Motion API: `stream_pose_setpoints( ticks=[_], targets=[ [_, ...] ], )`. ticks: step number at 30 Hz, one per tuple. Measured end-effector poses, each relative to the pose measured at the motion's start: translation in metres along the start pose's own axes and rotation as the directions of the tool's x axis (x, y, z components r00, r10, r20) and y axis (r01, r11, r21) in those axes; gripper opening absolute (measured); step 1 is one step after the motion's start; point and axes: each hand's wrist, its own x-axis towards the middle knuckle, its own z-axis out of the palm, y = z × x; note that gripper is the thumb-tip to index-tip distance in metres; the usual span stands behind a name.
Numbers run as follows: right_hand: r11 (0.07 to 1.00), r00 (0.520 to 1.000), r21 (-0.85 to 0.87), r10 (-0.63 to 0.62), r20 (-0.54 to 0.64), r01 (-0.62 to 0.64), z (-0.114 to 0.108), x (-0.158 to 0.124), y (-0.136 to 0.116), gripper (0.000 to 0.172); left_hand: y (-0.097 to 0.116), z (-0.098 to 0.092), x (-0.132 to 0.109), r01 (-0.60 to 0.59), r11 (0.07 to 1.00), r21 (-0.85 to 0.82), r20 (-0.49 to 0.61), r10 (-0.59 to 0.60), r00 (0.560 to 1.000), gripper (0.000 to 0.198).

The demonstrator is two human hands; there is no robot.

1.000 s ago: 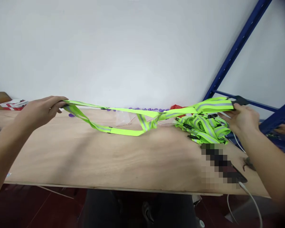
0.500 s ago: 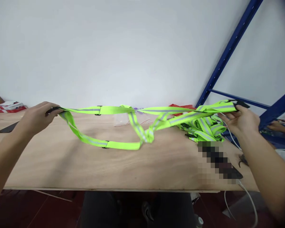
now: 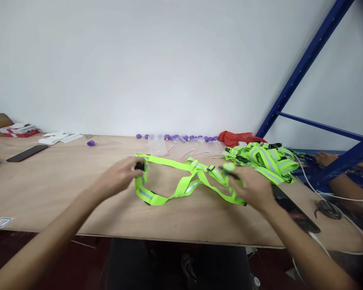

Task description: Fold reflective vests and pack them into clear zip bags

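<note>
A neon-yellow reflective harness with grey stripes and black buckles lies partly on the wooden table, its straps slack and looped. My left hand is closed on a black end piece at the harness's left side. On its right side, my right hand grips another dark end, blurred, with the strap hanging beneath the fingers. Between the hands the straps cross in a knot-like middle. Just beyond my right hand is a heap of similar reflective straps.
Clear plastic bags and several purple rolled items line the wall. A red bag sits behind the heap. A phone with a white cable lies right. Blue rack posts rise there, near another person's hand.
My hands have come inward from far apart, bringing both ends of the harness closer together. The straps, stretched in the air before, now sag onto the table.
</note>
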Motion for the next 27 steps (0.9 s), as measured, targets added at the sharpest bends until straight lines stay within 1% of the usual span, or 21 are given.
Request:
stream_pose_setpoints(
  ticks=[1, 2, 3, 4, 6, 7, 9, 11, 13, 14, 15, 17, 18, 19, 20, 21, 22, 23, 24, 25, 27],
  targets=[
    [0.991, 0.987, -0.026, -0.126, 0.104, 0.13, 0.012, -0.013, -0.012, 0.023, 0.01, 0.014, 0.0, -0.044, 0.999, -0.003, 0.071, 0.044, 0.997, 0.026],
    [0.972, 0.962, -0.046, -0.22, 0.164, 0.23, 0.023, -0.025, -0.023, 0.022, 0.019, 0.028, -0.001, -0.086, 0.996, 0.01, 0.135, 0.084, 0.987, 0.028],
    [0.95, 0.94, -0.067, -0.288, 0.185, 0.305, 0.034, -0.037, -0.033, 0.023, 0.026, 0.04, -0.002, -0.143, 0.988, 0.055, 0.222, 0.127, 0.967, 0.031],
    [0.933, 0.923, -0.079, -0.33, 0.197, 0.351, 0.042, -0.046, -0.041, 0.024, 0.032, 0.05, -0.005, -0.189, 0.978, 0.088, 0.29, 0.157, 0.944, 0.032],
    [0.919, 0.909, -0.074, -0.367, 0.197, 0.387, 0.051, -0.061, -0.052, 0.023, 0.039, 0.064, -0.012, -0.232, 0.965, 0.121, 0.359, 0.175, 0.917, 0.031],
    [0.922, 0.909, -0.058, -0.366, 0.201, 0.384, 0.052, -0.065, -0.054, 0.021, 0.04, 0.069, -0.016, -0.225, 0.967, 0.118, 0.357, 0.17, 0.919, 0.029],
    [0.935, 0.914, -0.03, -0.338, 0.223, 0.353, 0.048, -0.068, -0.052, 0.019, 0.041, 0.074, -0.023, -0.171, 0.98, 0.1, 0.31, 0.132, 0.942, 0.024],
    [0.954, 0.928, -0.049, -0.276, 0.251, 0.297, 0.039, -0.068, -0.045, 0.032, 0.041, 0.077, -0.027, -0.099, 0.99, 0.099, 0.245, 0.072, 0.967, 0.026],
    [0.966, 0.938, -0.101, -0.204, 0.282, 0.24, 0.032, -0.068, -0.036, 0.045, 0.042, 0.08, -0.027, -0.04, 0.991, 0.126, 0.207, 0.013, 0.978, 0.034],
    [0.967, 0.936, -0.123, -0.18, 0.303, 0.225, 0.031, -0.068, -0.032, 0.047, 0.042, 0.081, -0.025, -0.021, 0.989, 0.144, 0.198, -0.008, 0.98, 0.033],
    [0.966, 0.93, -0.136, -0.168, 0.326, 0.222, 0.03, -0.069, -0.029, 0.046, 0.042, 0.082, -0.023, -0.006, 0.987, 0.162, 0.192, -0.025, 0.981, 0.029],
    [0.965, 0.917, -0.132, -0.168, 0.362, 0.229, 0.03, -0.071, -0.024, 0.037, 0.04, 0.083, -0.016, 0.016, 0.981, 0.196, 0.179, -0.051, 0.982, 0.021],
    [0.969, 0.917, -0.116, -0.161, 0.365, 0.216, 0.03, -0.071, -0.023, 0.033, 0.039, 0.081, -0.012, 0.03, 0.976, 0.214, 0.165, -0.066, 0.984, 0.021],
    [0.98, 0.926, -0.09, -0.132, 0.354, 0.175, 0.029, -0.072, -0.022, 0.031, 0.037, 0.079, -0.009, 0.053, 0.97, 0.236, 0.146, -0.09, 0.985, 0.022],
    [0.994, 0.939, -0.051, -0.074, 0.335, 0.096, 0.028, -0.071, -0.021, 0.031, 0.035, 0.077, -0.006, 0.086, 0.962, 0.26, 0.125, -0.122, 0.985, 0.024],
    [1.0, 0.948, 0.006, 0.016, 0.317, -0.019, 0.027, -0.07, -0.021, 0.032, 0.032, 0.074, -0.004, 0.124, 0.951, 0.283, 0.106, -0.159, 0.982, 0.026],
    [0.984, 0.943, 0.078, 0.128, 0.306, -0.159, 0.024, -0.067, -0.02, 0.032, 0.03, 0.072, -0.002, 0.165, 0.939, 0.303, 0.091, -0.201, 0.975, 0.027],
    [0.938, 0.922, 0.165, 0.247, 0.299, -0.305, 0.021, -0.064, -0.02, 0.031, 0.027, 0.069, -0.001, 0.207, 0.924, 0.32, 0.083, -0.245, 0.966, 0.028],
    [0.863, 0.887, 0.261, 0.356, 0.294, -0.433, 0.019, -0.06, -0.019, 0.03, 0.025, 0.068, 0.001, 0.247, 0.909, 0.335, 0.084, -0.289, 0.954, 0.029],
    [0.768, 0.846, 0.36, 0.447, 0.29, -0.529, 0.017, -0.056, -0.019, 0.028, 0.024, 0.067, 0.002, 0.279, 0.895, 0.347, 0.097, -0.33, 0.939, 0.03],
    [0.554, 0.76, 0.543, 0.583, 0.289, -0.631, 0.014, -0.048, -0.02, 0.031, 0.022, 0.069, 0.005, 0.32, 0.876, 0.362, 0.156, -0.395, 0.905, 0.032]
  ],
)
